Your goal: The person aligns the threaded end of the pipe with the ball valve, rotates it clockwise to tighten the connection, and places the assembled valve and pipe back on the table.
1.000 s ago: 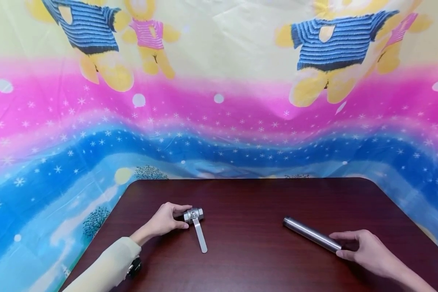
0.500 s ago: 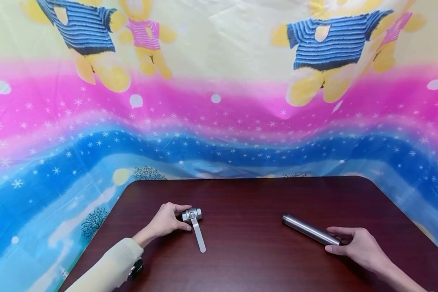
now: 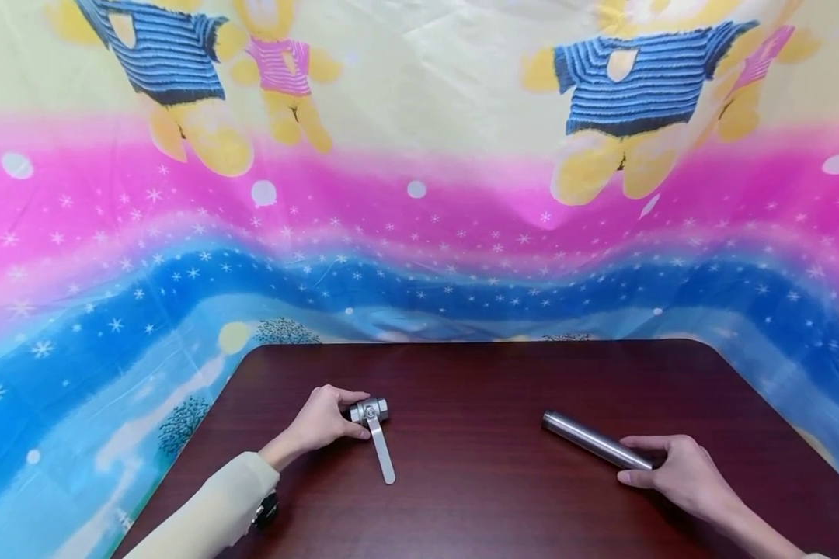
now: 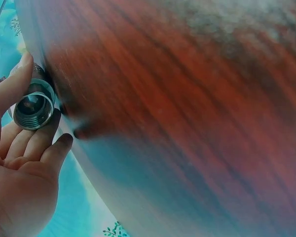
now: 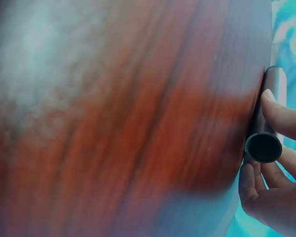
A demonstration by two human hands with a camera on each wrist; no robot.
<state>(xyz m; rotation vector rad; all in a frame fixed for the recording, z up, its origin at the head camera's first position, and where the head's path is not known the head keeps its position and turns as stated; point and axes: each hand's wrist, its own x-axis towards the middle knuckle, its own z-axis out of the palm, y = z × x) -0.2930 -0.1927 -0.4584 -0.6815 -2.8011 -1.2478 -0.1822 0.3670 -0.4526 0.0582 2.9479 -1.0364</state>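
On the left of the table lies a metal ball valve [image 3: 367, 411], its flat lever [image 3: 383, 454] slanting toward the near edge. My left hand [image 3: 322, 419] grips the valve's left end between thumb and fingers. The left wrist view looks into the threaded opening of the valve [image 4: 33, 112], thumb on one side and fingertips on the other. Over on the right is a smooth steel pipe [image 3: 594, 441], slanting from far left to near right. Its near end sits between the thumb and fingers of my right hand [image 3: 685, 473]; the right wrist view shows the hollow pipe end [image 5: 264, 147].
Both things are on a dark red-brown wooden table [image 3: 454, 497] with rounded far corners. A printed cloth [image 3: 419, 233] with bears and snowflakes hangs behind and along the sides. A pale sleeve [image 3: 210, 505] and a black wrist strap [image 3: 266, 508] are on the left arm.
My right hand has slid a little leftward along the pipe, its thumb now farther along the side. The left hand and the valve stay nearly where they were.
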